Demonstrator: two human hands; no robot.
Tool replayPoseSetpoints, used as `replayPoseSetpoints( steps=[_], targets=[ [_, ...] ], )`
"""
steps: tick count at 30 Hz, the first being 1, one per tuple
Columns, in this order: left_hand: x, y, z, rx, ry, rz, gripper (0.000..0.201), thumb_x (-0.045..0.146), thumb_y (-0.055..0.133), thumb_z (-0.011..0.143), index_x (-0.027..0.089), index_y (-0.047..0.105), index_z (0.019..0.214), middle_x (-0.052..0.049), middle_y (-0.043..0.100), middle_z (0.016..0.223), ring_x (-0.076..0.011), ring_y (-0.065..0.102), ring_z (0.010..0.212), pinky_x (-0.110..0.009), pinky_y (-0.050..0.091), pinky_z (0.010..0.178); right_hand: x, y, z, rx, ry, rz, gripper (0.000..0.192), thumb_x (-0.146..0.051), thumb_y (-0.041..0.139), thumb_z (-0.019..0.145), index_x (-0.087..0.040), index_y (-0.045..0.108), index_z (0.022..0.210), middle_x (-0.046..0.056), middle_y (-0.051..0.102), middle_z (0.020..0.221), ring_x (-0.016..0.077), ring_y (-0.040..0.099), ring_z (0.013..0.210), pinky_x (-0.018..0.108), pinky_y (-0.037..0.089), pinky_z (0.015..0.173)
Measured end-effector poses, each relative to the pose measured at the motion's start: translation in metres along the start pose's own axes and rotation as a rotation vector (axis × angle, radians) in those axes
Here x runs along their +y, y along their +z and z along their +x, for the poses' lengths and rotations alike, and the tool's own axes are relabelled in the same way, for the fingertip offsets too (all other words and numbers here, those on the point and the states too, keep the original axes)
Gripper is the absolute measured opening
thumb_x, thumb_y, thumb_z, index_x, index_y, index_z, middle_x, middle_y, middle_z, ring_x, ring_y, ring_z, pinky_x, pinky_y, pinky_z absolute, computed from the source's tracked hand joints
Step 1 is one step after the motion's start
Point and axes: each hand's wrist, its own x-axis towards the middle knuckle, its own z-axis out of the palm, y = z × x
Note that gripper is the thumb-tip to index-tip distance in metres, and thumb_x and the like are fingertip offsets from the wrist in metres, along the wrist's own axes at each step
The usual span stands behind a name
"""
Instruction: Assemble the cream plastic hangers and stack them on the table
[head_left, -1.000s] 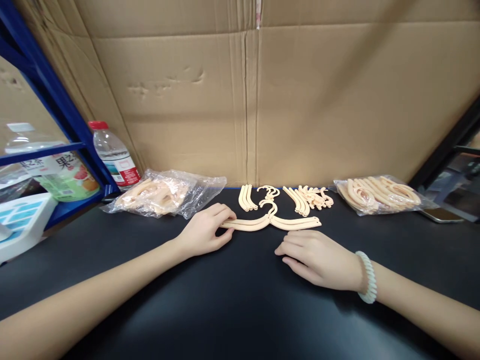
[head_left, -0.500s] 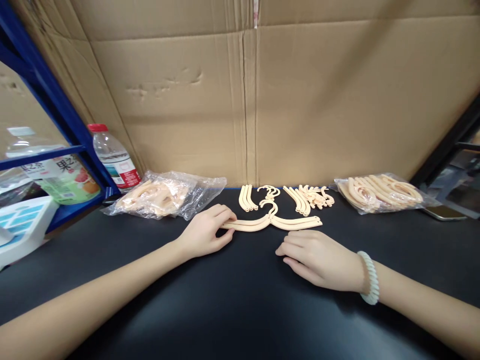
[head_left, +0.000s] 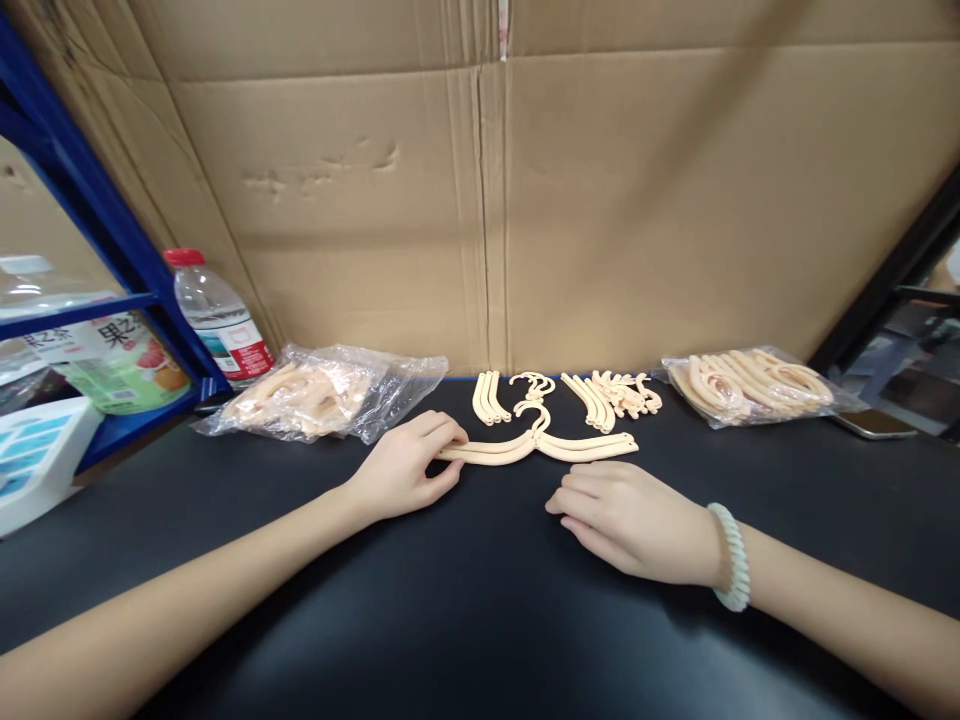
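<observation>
A beige clothes hanger (head_left: 499,455) lies on the black tabletop, its curved hook (head_left: 531,418) pointing away from me and its two arms spread left and right. My left hand (head_left: 409,462) is closed on the left arm's outer end, thumb in front and fingers behind. Just below the right arm, my right hand (head_left: 637,522) rests on the table with fingers loosely extended. It appears to hold nothing and does not grip the hanger. Behind the hanger are loose curved arm pieces (head_left: 491,398), more arm pieces (head_left: 590,403), and hook pieces (head_left: 534,384).
Small beige parts (head_left: 626,394) lie heaped at the back. Clear plastic bags of beige pieces sit at left (head_left: 315,395) and right (head_left: 754,385). A phone (head_left: 876,425) lies by the right bag. A red-capped bottle (head_left: 221,325) stands against the blue rack (head_left: 142,255). Cardboard (head_left: 360,220) forms the back wall.
The whole view has shifted slightly, so everything appears a little further left. Both hands and the hanger keep their places relative to each other.
</observation>
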Motion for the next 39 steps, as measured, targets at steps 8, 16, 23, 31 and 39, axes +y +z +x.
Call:
replayPoseSetpoints(
  steps=[8, 16, 23, 31, 39],
  targets=[
    [-0.0003, 0.0002, -0.0014, -0.004, -0.001, 0.003, 0.016, 0.021, 0.049, 0.086, 0.020, 0.055, 0.101, -0.006, 0.059, 0.099, -0.0198, 0.057, 0.090, -0.032, 0.048, 0.079, -0.0002, 0.0018, 0.0004, -0.001, 0.002, -0.008, 0.022, -0.017, 0.039, 0.094, -0.016, 0.061, 0.098, 0.006, 0.060, 0.082, 0.0190, 0.054, 0.074, 0.031, 0.041, 0.067],
    [-0.0002, 0.0004, -0.0016, -0.001, -0.003, 0.000, 0.016, 0.021, 0.049, 0.085, 0.020, 0.055, 0.100, -0.006, 0.059, 0.099, -0.0195, 0.057, 0.090, -0.031, 0.048, 0.078, -0.0003, 0.0010, 0.0003, 0.002, -0.001, -0.012, 0.022, -0.016, 0.039, 0.094, -0.015, 0.061, 0.097, 0.006, 0.060, 0.081, 0.0186, 0.054, 0.073, 0.030, 0.040, 0.067],
    [0.0017, -0.0015, -0.0006, 0.013, 0.002, -0.009, 0.016, 0.021, 0.049, 0.085, 0.020, 0.056, 0.099, -0.006, 0.060, 0.098, -0.0196, 0.057, 0.090, -0.031, 0.049, 0.079, -0.0007, -0.0007, 0.0014, 0.002, -0.002, -0.013, 0.023, -0.016, 0.039, 0.094, -0.015, 0.061, 0.098, 0.006, 0.060, 0.081, 0.0186, 0.054, 0.073, 0.030, 0.040, 0.067],
    [0.0008, -0.0001, -0.0001, 0.033, 0.017, -0.017, 0.017, 0.021, 0.049, 0.084, 0.020, 0.058, 0.099, -0.006, 0.061, 0.098, -0.0196, 0.058, 0.088, -0.031, 0.050, 0.078, 0.0000, 0.0009, 0.0012, 0.003, -0.004, -0.011, 0.022, -0.016, 0.039, 0.093, -0.015, 0.061, 0.097, 0.006, 0.060, 0.081, 0.0188, 0.054, 0.073, 0.031, 0.041, 0.067],
    [0.0017, -0.0006, -0.0005, 0.026, 0.019, -0.017, 0.016, 0.021, 0.049, 0.085, 0.020, 0.057, 0.099, -0.006, 0.061, 0.098, -0.0195, 0.059, 0.088, -0.031, 0.049, 0.078, 0.0006, 0.0003, 0.0009, -0.006, 0.005, -0.002, 0.022, -0.017, 0.039, 0.094, -0.015, 0.061, 0.099, 0.006, 0.061, 0.082, 0.0188, 0.055, 0.075, 0.030, 0.041, 0.068]
  ],
)
